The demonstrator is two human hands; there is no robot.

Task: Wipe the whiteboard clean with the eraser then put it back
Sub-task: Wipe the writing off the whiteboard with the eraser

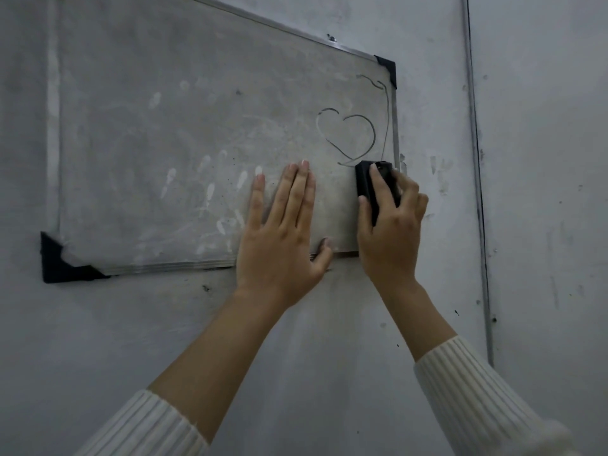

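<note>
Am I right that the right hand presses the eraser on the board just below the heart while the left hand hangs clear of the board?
Not quite. In the head view the left hand lies flat on the whiteboard; the right hand does hold the eraser just below the heart.

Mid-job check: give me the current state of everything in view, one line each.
Metal-framed whiteboard: wall-mounted, smudged, not clean.
Drawn heart outline: unerased.
Black block eraser: pressed on board below heart.
Right hand: gripping eraser.
Left hand: flat, open, bracing board.
</note>
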